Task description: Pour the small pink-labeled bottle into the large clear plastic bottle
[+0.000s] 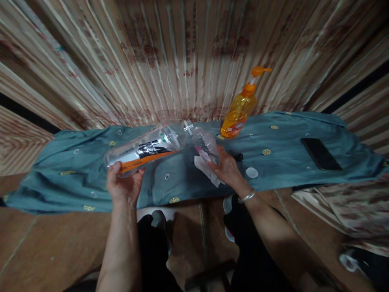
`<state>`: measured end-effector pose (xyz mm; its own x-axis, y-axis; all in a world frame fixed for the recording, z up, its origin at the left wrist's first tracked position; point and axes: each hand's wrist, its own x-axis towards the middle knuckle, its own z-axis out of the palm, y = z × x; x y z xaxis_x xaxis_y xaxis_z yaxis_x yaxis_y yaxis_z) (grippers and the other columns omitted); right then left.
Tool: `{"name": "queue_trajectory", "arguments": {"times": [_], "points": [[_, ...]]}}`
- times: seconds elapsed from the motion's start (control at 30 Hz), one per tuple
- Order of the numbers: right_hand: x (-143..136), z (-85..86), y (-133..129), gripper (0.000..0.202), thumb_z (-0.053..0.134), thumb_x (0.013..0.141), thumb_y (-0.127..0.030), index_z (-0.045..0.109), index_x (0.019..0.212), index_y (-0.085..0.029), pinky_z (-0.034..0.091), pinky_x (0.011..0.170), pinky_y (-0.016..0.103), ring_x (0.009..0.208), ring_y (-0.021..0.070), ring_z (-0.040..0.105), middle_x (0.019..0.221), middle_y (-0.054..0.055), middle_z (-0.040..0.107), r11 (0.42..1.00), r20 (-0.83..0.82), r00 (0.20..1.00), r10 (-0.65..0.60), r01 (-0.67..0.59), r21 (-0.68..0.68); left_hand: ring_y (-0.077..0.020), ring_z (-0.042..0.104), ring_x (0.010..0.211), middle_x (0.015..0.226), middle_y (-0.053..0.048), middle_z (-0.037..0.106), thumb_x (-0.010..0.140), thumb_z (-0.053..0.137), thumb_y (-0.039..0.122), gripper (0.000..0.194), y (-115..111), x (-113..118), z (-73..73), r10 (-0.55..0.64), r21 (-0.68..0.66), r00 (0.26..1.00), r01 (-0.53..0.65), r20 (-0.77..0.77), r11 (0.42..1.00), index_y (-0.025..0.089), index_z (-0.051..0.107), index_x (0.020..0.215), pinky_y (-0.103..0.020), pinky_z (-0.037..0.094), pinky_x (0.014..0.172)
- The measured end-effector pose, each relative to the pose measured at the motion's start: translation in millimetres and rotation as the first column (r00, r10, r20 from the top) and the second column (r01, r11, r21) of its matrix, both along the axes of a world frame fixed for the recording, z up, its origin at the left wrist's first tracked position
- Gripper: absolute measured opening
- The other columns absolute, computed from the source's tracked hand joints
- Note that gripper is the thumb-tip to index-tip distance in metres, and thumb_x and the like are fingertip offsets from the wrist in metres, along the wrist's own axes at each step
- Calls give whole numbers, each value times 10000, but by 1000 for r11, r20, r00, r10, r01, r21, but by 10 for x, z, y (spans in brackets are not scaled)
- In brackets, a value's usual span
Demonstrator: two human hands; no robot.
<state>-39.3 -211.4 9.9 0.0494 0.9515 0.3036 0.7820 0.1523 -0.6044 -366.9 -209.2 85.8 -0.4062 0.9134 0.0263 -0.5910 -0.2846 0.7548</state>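
Note:
My left hand [125, 181] is closed round the base of a large clear plastic bottle [146, 148] with a silver, black and orange label. That bottle lies tilted, its mouth pointing right. My right hand [226, 168] grips a smaller clear plastic bottle [205, 142] with a pink label, its neck toward the big bottle's mouth. The two mouths meet or nearly touch; I cannot tell which. A white tissue [208, 172] hangs under my right hand, partly hidden by it. Beside that hand lie a round white cap [251, 172] and a small dark round thing [238, 157].
A pump bottle of orange liquid [238, 109] stands at the back of the cloth-covered bench [188, 182]. To the right lies a black phone [321, 154]. A patterned curtain [170, 61] hangs right behind the bench. My feet and a tiled floor [194, 235] show below.

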Motion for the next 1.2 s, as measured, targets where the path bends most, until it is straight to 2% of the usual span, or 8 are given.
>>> {"name": "queue_trajectory", "arguments": {"times": [0.13,0.27,0.43,0.6,0.8,1.07,1.2], "points": [[-13,66,-16,682,839,956,-398,609,1563,-190,703,1056,532,1242,426,868,1322,186,886,998,-7,1000,-13,13,-60,-199,777,783,992,-31,887,624,992,364,379,0,-10,-15,-9,-6,1000,9,-24,1000,246,797,927,-235,583,567],[-2,116,-23,717,840,952,-413,595,1581,-172,698,1070,542,1254,434,866,1352,204,877,996,-9,1000,-7,6,-87,-221,792,828,1095,-31,900,572,1007,304,496,-41,-31,43,-27,-2,998,27,-63,1000,286,819,1032,-260,612,600],[17,103,-11,726,852,931,-397,595,1573,-177,694,1065,535,1231,430,869,1339,200,884,998,-7,1000,-7,7,-70,-307,835,1047,1253,-28,887,555,962,224,649,-79,-21,160,-49,18,991,52,-121,999,354,815,1173,-275,603,623],[10,72,-18,686,850,934,-407,610,1541,-195,707,1008,519,1181,420,883,1284,180,898,998,-23,1000,-1,0,-56,-335,809,1225,1329,-15,858,515,984,237,729,-91,8,242,-29,37,986,35,-165,999,382,805,1207,-291,626,708],[-33,68,-45,685,857,941,-413,609,1541,-197,706,1023,523,1215,419,880,1307,182,897,998,-54,999,-9,6,-56,-339,733,1398,1331,-9,848,502,1071,357,752,-103,-20,267,0,19,976,4,-218,1000,378,820,1211,-325,637,873],[-35,55,-55,682,853,943,-408,611,1546,-199,697,1056,529,1250,412,869,1341,185,888,999,-61,998,2,-5,-46,-361,721,1417,1322,-12,842,495,1065,384,744,-107,-41,279,13,16,965,-9,-262,1000,385,838,1203,-372,620,932],[-29,66,-63,674,850,946,-414,615,1546,-216,696,1055,513,1266,403,865,1353,169,888,998,-89,996,11,-17,-62,-374,740,1393,1337,-6,834,506,1049,387,796,-97,-34,298,23,35,959,-13,-284,999,405,827,1269,-457,621,1053]]}}
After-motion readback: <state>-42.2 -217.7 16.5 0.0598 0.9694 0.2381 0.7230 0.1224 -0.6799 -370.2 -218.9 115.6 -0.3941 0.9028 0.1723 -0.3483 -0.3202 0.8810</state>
